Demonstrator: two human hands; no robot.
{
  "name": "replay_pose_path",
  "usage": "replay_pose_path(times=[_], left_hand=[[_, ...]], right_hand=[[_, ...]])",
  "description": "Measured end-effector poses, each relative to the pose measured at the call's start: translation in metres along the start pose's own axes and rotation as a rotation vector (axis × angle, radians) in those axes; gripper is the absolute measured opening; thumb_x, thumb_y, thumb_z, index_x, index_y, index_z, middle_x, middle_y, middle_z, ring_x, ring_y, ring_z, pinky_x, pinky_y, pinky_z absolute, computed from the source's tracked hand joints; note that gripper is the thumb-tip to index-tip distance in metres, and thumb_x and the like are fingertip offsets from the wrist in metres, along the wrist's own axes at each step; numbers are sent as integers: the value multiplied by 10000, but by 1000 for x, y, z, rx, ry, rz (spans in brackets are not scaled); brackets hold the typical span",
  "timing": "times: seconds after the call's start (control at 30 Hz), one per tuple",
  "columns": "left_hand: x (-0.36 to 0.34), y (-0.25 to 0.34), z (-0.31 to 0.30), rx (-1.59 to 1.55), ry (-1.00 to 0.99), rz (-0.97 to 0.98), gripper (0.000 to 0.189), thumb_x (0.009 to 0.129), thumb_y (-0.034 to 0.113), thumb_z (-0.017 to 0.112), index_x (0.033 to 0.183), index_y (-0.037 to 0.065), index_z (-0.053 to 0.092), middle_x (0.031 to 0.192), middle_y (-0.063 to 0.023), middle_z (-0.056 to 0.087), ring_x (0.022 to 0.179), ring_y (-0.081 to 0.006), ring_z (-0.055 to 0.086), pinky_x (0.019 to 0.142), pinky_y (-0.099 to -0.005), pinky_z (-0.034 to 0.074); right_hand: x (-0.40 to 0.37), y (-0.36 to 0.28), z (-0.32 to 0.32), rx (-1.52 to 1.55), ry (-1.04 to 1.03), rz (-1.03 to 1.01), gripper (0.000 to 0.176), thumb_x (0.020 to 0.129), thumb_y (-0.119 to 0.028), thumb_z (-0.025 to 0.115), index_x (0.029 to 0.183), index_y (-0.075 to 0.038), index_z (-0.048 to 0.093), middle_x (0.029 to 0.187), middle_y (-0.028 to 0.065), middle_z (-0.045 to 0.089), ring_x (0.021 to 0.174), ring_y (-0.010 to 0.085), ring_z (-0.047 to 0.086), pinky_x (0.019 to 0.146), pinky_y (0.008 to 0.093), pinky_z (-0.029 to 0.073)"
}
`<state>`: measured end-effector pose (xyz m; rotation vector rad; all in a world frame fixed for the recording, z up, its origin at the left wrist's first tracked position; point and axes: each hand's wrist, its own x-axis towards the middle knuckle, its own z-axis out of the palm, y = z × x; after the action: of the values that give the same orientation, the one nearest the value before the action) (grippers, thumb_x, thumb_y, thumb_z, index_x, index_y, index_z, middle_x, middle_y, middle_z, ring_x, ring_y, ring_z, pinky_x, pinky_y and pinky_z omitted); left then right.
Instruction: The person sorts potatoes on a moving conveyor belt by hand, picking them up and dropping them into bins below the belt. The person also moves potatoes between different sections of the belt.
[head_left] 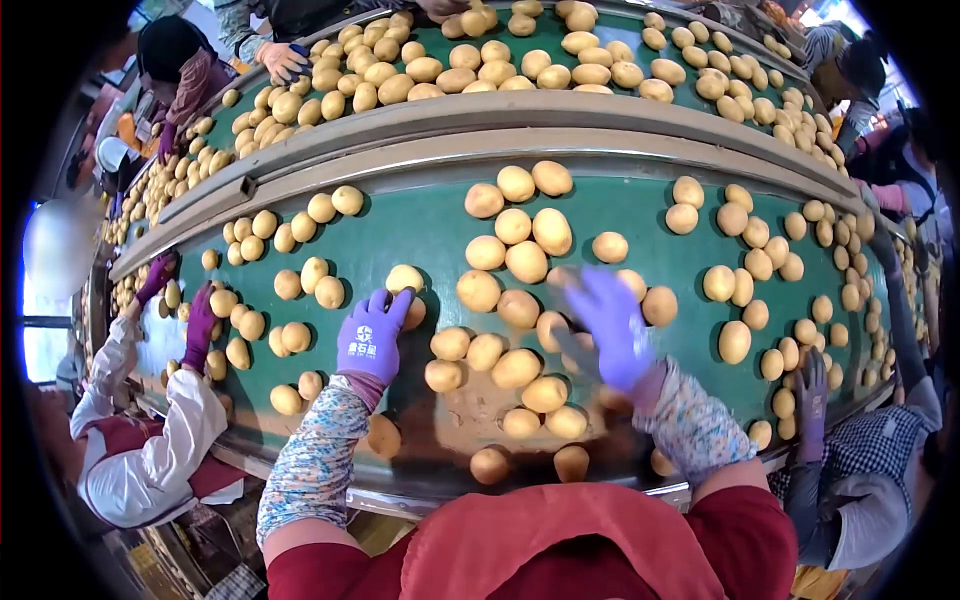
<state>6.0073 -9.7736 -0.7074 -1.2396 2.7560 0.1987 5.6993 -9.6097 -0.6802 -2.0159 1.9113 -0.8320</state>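
My left hand (370, 338), in a purple glove with white print, reaches over the green conveyor belt (390, 245) with its fingers stretched forward and apart. Its fingertips are right at a potato (413, 314), and a paler potato (404, 278) lies just beyond them. To the right, my right hand (612, 328), gloved in purple too, is blurred by motion. Its fingers and thumb are spread; a potato (549, 331) sits beside them and another potato (659, 306) lies to the hand's right. Between my hands rests a cluster of potatoes (516, 369).
A raised divider (520, 125) separates this belt from a farther belt full of potatoes (424, 70). Co-workers stand on both sides, a person in white sleeves (190, 415) at left and one in checked cloth (865, 450) at right. A metal edge (400, 500) runs before me.
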Motion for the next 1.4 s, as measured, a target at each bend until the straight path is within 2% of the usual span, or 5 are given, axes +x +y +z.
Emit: replay_pose_path(times=[0.37,0.57,0.7,1.23,1.4], left_hand=[[116,-34,-48,-1542,47,-41,624,855,156,768,1390,-24,501,1174,-131,646,1109,-263,625,957,-375,522],[101,32,-72,-1410,68,275,538,945,129,663,1438,102,450,1318,-144,559,1172,-244,555,924,-378,499],[-33,13,-7,-427,123,989,524,875,290,674,1351,104,558,1465,-161,488,1317,-377,489,1065,-539,401],[-189,-92,63,-469,283,712,418,860,168,585,1276,168,623,1347,-106,564,1286,-339,514,1050,-490,432],[-229,-201,65,-383,280,323,493,801,72,618,1289,134,634,1408,-170,553,1314,-437,490,1064,-529,433]], right_hand=[[163,50,0,291,-546,188,556,859,-264,746,1351,-111,539,1268,153,634,1185,327,622,1004,415,498],[163,43,-27,954,531,579,676,967,-156,658,1561,-50,353,1317,77,591,1264,207,539,1012,357,481],[26,74,6,-566,176,469,651,875,-329,749,1415,-36,533,1391,242,572,1252,431,565,1048,453,467],[-29,-229,145,253,68,88,587,885,-144,736,1423,-34,530,1173,184,639,1042,317,645,944,411,505],[-88,-206,109,84,86,618,575,906,-220,697,1378,55,518,1361,265,537,1233,392,562,1017,451,483]])
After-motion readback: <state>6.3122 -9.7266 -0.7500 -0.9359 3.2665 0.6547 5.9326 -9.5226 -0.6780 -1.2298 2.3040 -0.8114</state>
